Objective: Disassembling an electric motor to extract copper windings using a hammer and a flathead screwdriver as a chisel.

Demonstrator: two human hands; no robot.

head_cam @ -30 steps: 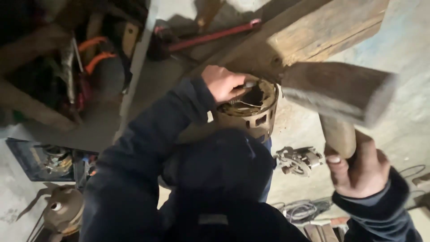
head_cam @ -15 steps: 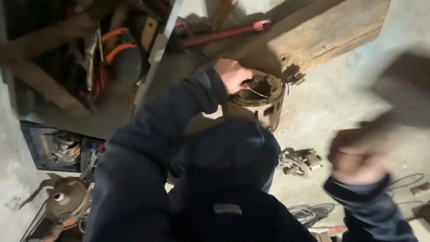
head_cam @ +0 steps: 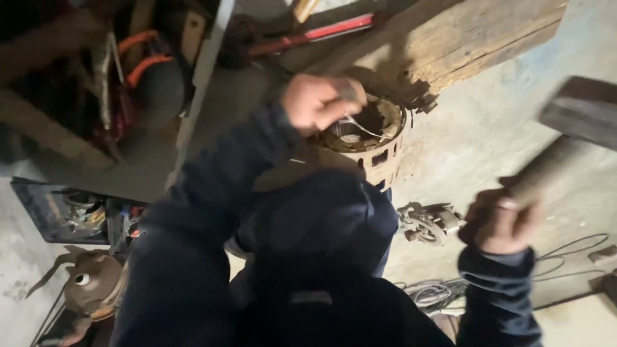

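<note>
Left hand (head_cam: 318,99) is gripping the far-left rim of the rusty motor housing (head_cam: 369,144), centre, sitting against the wooden beam (head_cam: 475,38); right hand (head_cam: 501,222) is fisting a hammer (head_cam: 565,138), raised at right

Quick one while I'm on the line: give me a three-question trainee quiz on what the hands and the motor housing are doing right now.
1. True or false: the left hand rests on the rim of the rusty motor housing.
2. What does the right hand grip? A) red wrench B) wooden mallet C) wire coil
3. Fill in: behind the housing lies a thick wooden ____.

Key: 1 true; 2 B; 3 beam.
</note>
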